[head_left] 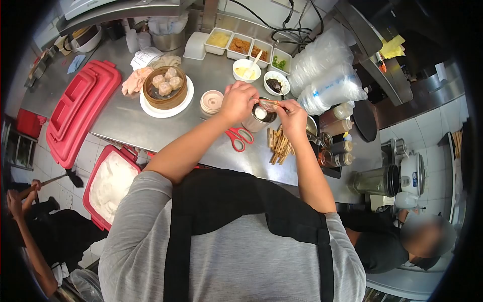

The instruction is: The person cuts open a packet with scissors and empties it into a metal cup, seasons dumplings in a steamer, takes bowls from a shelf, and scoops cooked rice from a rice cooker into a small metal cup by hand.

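Observation:
Both my hands meet above a metal container that has something white inside. My left hand has its fingers pinched together at one side of a small, thin reddish-clear item, which looks like a packet. On the other side of it, my right hand pinches its end. Red-handled scissors lie on the steel counter just below my left hand. Wooden sticks are piled beside the container, near my right wrist. A pink round container stands left of my left hand.
A bamboo steamer with several dumplings sits on a white plate. Food tubs, two bowls, plastic-wrapped stacks and bottles surround the work area. A red-lidded bin and two people are at the sides.

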### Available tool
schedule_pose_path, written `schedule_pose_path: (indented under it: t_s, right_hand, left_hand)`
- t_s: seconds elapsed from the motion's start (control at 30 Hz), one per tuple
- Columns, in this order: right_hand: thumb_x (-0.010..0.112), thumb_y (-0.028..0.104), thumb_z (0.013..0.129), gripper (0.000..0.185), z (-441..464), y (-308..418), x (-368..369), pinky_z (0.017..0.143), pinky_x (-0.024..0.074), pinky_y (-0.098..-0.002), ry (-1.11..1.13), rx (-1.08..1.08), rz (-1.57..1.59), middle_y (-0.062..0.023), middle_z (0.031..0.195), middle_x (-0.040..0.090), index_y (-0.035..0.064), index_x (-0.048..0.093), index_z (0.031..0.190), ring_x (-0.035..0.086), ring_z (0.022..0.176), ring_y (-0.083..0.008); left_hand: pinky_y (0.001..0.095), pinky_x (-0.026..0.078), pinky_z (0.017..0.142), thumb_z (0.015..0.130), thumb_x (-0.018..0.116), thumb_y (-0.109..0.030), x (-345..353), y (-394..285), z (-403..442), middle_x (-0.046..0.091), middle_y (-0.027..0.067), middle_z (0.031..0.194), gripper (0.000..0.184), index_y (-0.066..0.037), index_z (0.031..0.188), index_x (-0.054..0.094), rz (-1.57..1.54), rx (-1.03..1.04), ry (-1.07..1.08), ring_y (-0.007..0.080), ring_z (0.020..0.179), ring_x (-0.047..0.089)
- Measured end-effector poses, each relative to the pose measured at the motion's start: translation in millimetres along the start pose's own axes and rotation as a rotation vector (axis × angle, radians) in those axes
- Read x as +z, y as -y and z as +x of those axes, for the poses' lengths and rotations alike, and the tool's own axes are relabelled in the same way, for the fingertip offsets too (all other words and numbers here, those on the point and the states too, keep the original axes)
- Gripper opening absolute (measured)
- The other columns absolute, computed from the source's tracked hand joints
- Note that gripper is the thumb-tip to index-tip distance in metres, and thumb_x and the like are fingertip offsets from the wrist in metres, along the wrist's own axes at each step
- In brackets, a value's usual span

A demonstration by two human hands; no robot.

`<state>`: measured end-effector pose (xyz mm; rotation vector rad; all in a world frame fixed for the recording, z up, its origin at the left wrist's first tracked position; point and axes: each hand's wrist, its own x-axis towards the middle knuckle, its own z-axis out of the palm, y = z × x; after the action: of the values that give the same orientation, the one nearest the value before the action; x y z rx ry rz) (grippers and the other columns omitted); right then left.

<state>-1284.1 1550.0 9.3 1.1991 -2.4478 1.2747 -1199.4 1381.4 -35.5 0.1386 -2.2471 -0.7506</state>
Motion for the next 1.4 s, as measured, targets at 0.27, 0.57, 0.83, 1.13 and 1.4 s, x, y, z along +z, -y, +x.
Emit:
schedule_pose_path:
  t_s: [0.27, 0.57, 0.83, 1.13, 1.4]
  right_hand:
    - [0.07, 0.009, 0.076, 0.021, -1, 16, 3, 0.068, 0.0497, -0.0307, 0.023, -0.001, 0.054, -0.0141, 0.085, 0.065, 0.0031, 0.068, 0.096, 0.064, 0.074, -0.0248]
    - [0.072, 0.014, 0.074, 0.028, 1, 10, 7, 0.068, 0.0505, -0.0319, 0.121, 0.01, -0.028, -0.0164, 0.088, 0.066, 0.0034, 0.067, 0.099, 0.065, 0.073, -0.0269]
    - [0.071, 0.014, 0.075, 0.023, 4, 15, 7, 0.066, 0.0499, -0.0306, 0.151, 0.165, 0.019, -0.0162, 0.083, 0.067, 0.0016, 0.068, 0.094, 0.065, 0.07, -0.0224]
    - [0.072, 0.015, 0.075, 0.023, 2, 4, 12, 0.065, 0.0497, -0.0289, 0.105, 0.125, 0.073, -0.0147, 0.078, 0.067, 0.0002, 0.068, 0.092, 0.065, 0.068, -0.019]
    - [0.073, 0.014, 0.074, 0.025, -1, 3, 6, 0.067, 0.0501, -0.0297, 0.153, 0.163, 0.049, -0.0157, 0.08, 0.067, 0.0004, 0.067, 0.094, 0.065, 0.07, -0.0203]
  left_hand:
    - [0.0422, 0.039, 0.085, 0.072, 0.069, -0.011, -2, 1, -3, 0.062, 0.0035, 0.09, 0.013, -0.011, 0.082, 0.061, -0.055, -0.081, -0.024, 0.0276, 0.098, 0.052]
    - [0.0411, 0.041, 0.083, 0.071, 0.07, -0.008, 4, 4, -9, 0.063, 0.0055, 0.087, 0.014, -0.009, 0.081, 0.061, -0.135, -0.095, -0.047, 0.0298, 0.095, 0.053]
    - [0.041, 0.041, 0.083, 0.072, 0.069, -0.01, 2, 1, -11, 0.063, 0.0049, 0.087, 0.013, -0.009, 0.082, 0.061, -0.122, -0.109, -0.025, 0.0289, 0.095, 0.053]
    - [0.0418, 0.039, 0.085, 0.073, 0.069, -0.013, 1, -2, -11, 0.062, 0.0032, 0.089, 0.012, -0.011, 0.082, 0.061, -0.099, -0.137, -0.01, 0.0271, 0.099, 0.052]
    - [0.0421, 0.036, 0.087, 0.074, 0.068, -0.014, -2, -3, -11, 0.061, 0.0021, 0.091, 0.012, -0.012, 0.083, 0.061, -0.042, -0.094, 0.004, 0.0256, 0.1, 0.051]
